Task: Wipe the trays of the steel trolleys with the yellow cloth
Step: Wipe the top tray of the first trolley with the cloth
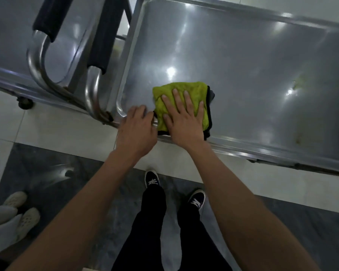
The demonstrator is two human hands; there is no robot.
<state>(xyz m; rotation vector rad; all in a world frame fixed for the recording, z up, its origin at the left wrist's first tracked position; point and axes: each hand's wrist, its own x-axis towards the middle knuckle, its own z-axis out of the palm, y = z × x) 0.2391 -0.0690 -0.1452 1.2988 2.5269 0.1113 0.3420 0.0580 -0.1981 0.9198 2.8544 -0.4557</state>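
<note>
Yellow cloth [179, 94] sits at the tray's [252, 61] 7 o'clock corner under our flat right hand [182, 116], left hand [137, 126] curled over the rim, so an uneven push could roll the trolley off.

A pair of dark sneakers [174, 190] with white laces is standing on the grey and white tiled floor [53, 132]. Pale perforated shoes [22, 210] of another person are showing at the lower left edge.
</note>
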